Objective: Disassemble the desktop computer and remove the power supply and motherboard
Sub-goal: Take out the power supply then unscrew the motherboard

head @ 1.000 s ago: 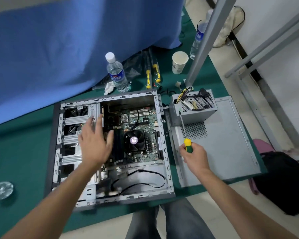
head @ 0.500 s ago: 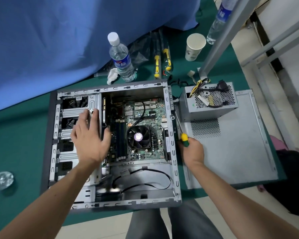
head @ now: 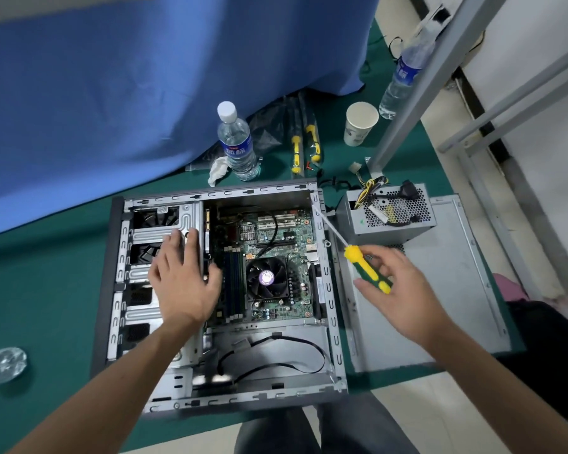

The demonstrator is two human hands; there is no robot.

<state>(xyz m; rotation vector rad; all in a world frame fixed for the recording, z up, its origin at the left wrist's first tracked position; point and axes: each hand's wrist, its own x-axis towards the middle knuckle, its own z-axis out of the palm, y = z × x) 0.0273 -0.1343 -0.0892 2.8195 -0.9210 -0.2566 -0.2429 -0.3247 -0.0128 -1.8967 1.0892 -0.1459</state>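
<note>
Head view, items listed left to right on the green surface (head: 40, 283). Clear glass object (head: 5, 363), blurred, near the left edge. Open computer case (head: 112, 290) lying on its side; drive cage (head: 154, 231) in its left part. Left hand (head: 182, 286) resting flat on the cage, fingers straight and spread. Motherboard (head: 276, 244) seated in the case, black CPU fan (head: 267, 278) at its centre. Water bottle (head: 238, 142) upright behind the case. Right hand (head: 397, 290), fingers curled round the yellow-green screwdriver (head: 368, 268), shaft pointing toward the case's far right corner. Power supply (head: 387, 211) outside the case, resting on the removed side panel (head: 440, 290). Paper cup (head: 359, 124) behind it.
</note>
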